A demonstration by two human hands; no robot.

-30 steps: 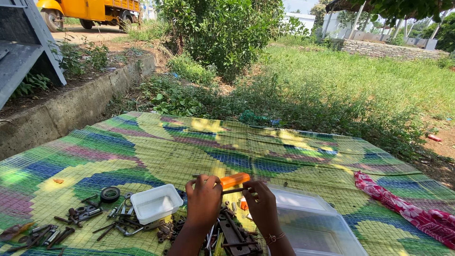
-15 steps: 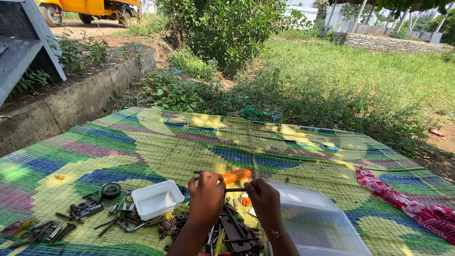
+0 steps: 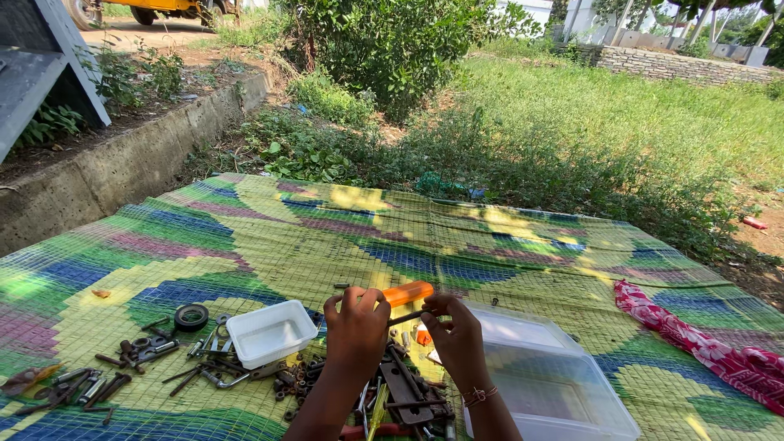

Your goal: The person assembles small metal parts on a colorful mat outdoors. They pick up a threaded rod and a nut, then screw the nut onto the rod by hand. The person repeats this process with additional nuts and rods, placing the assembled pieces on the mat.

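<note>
view from a head camera looking down at two bare hands over a woven plastic mat (image 3: 269,245) in green, blue, purple and yellow, laid on the ground outdoors.

nearest, at six o'clock, a heap of dark rusty metal plates, bolts and nuts (image 3: 400,392) lies on the mat under the wrists. just above it, the left hand (image 3: 357,322) is curled shut around the near end of an orange plastic-handled screwdriver (image 3: 406,293); the handle sticks out toward one o'clock. the right hand (image 3: 454,329) pinches a thin dark metal shaft (image 3: 406,318), fingertips closed on it, touching the left hand's fingers.

risk, as a judgement: the tip sits close to the fingers, so a slip could jab a finger; a small part let go would likely drop into the heap and be hard to find.

at nine o'clock, a small empty white plastic tub (image 3: 271,331) lies just beside the left hand; past it, scattered rusty tools and a black rubber ring (image 3: 191,316). at four o'clock, a large clear plastic box with lid (image 3: 547,384) lies beside the right forearm, hemming that side in.

open room lies ahead at twelve o'clock: bare mat up to its far edge. at three o'clock, a red patterned cloth (image 3: 702,343). beyond, weeds and grass (image 3: 588,122); at ten o'clock, a concrete kerb (image 3: 122,167).
</note>
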